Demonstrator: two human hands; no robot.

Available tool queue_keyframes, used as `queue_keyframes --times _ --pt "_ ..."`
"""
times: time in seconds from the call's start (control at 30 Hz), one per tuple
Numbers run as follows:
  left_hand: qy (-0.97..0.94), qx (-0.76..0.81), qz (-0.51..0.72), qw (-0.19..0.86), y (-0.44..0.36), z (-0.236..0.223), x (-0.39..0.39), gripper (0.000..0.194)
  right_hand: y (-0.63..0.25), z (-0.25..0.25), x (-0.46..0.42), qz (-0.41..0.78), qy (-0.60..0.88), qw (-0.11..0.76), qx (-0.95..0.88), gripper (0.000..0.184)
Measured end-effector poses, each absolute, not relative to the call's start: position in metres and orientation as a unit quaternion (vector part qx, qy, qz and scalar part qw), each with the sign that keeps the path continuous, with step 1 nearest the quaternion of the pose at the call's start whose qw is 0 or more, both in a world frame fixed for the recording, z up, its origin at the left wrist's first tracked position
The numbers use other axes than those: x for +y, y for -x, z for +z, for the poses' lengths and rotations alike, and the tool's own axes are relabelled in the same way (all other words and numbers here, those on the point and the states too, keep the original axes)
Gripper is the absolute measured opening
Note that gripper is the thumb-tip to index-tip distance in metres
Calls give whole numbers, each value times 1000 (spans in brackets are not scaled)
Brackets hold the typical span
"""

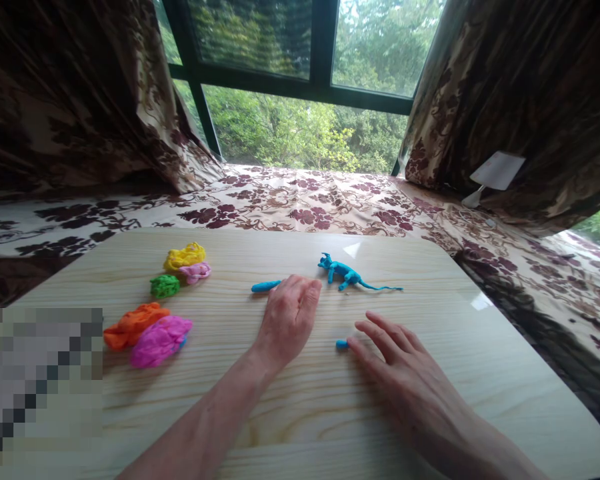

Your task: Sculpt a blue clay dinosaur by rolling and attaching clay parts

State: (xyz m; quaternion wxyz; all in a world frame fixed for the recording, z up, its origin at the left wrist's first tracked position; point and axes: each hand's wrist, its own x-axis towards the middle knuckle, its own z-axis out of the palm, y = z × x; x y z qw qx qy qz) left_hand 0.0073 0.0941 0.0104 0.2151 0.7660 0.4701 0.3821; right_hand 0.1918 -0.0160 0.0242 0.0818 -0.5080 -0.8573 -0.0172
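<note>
My left hand [290, 313] lies palm down on the wooden table [300, 413], fingers flat and together, over a blue clay roll [266, 287] whose end sticks out to the left. My right hand [390, 350] rests flat with fingers stretched out, its fingertips touching a small blue clay piece [341, 344]. A blue clay dinosaur figure [347, 274] with a long thin tail lies just beyond both hands.
Clay lumps sit at the table's left: yellow [185, 256], light pink [197, 271], green [165, 286], orange [134, 324] and magenta [160, 341]. A floral cloth [300, 200] covers the ledge behind, with curtains and a window beyond. A blurred patch covers the lower left.
</note>
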Motion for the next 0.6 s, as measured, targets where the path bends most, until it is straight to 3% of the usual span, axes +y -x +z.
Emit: queue_keyframes --times 0.1,0.6 --pt "-765 472 383 211 -7 10 94 32 -190 23 -15 -22 501 69 -862 43" --pt "-775 468 370 208 -7 9 95 32 -190 20 -13 -35 519 38 -853 46"
